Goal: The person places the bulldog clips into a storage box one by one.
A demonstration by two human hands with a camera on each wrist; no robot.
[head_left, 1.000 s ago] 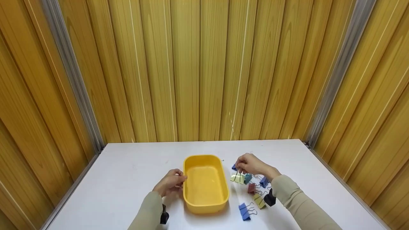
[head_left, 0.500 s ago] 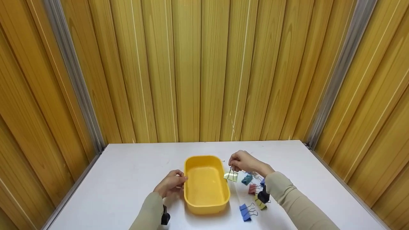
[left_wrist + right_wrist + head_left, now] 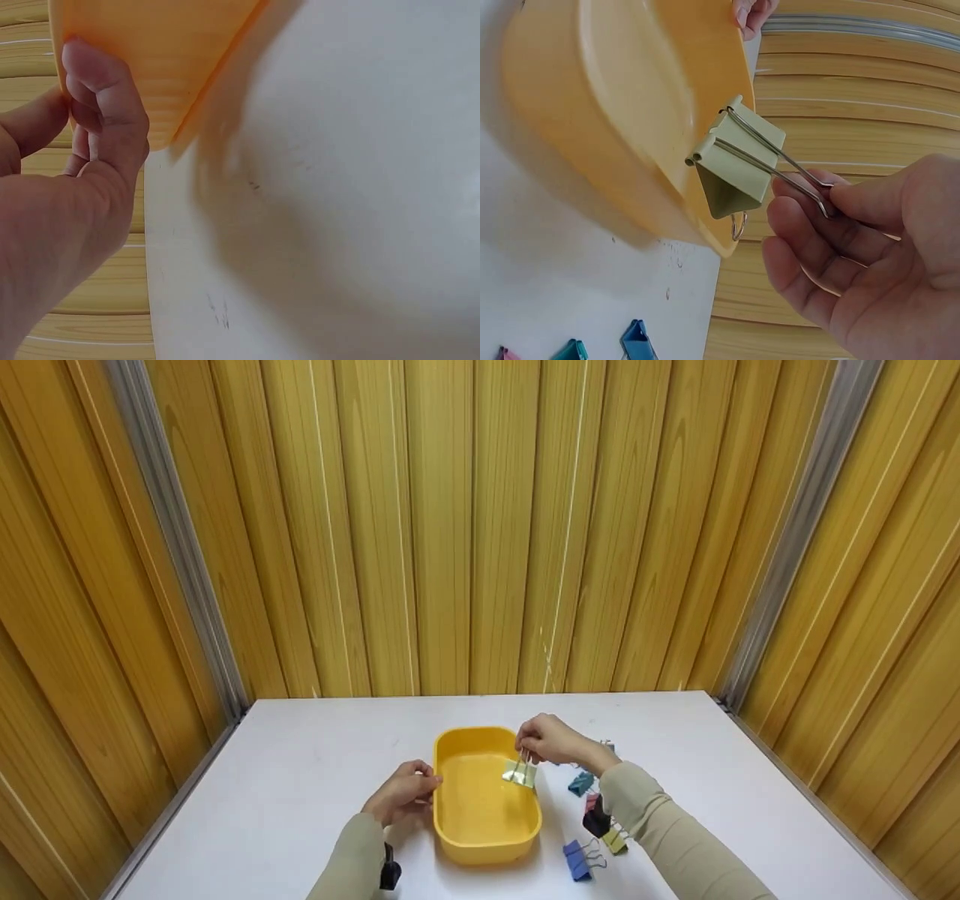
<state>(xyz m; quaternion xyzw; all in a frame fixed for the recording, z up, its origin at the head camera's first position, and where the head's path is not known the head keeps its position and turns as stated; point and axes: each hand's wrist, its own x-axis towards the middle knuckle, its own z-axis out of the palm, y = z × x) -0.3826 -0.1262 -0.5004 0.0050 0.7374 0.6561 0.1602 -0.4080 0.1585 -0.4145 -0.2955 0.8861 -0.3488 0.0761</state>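
A yellow plastic bin [image 3: 487, 851] stands on the white table. My left hand [image 3: 405, 791] pinches its left rim between thumb and fingers; the left wrist view shows the fingers [image 3: 112, 112] against the bin's outer wall. Over the bin's right side, my right hand [image 3: 551, 739] holds a pale green binder clip [image 3: 519, 774] by one wire handle. In the right wrist view, thumb and forefinger pinch the end of that handle, and the clip's body [image 3: 739, 161] hangs in front of the bin's rim.
Right of the bin lie several binder clips: a blue one [image 3: 577, 860] nearest, a yellow one [image 3: 615, 841], a teal one [image 3: 580, 784] and a red one partly behind the right wrist's black camera [image 3: 597, 819]. Wood-patterned panels [image 3: 480, 525] stand behind the table.
My right hand has carried the pale green binder clip leftward, from beside the other clips to over the bin. The left hand has kept its hold on the rim.
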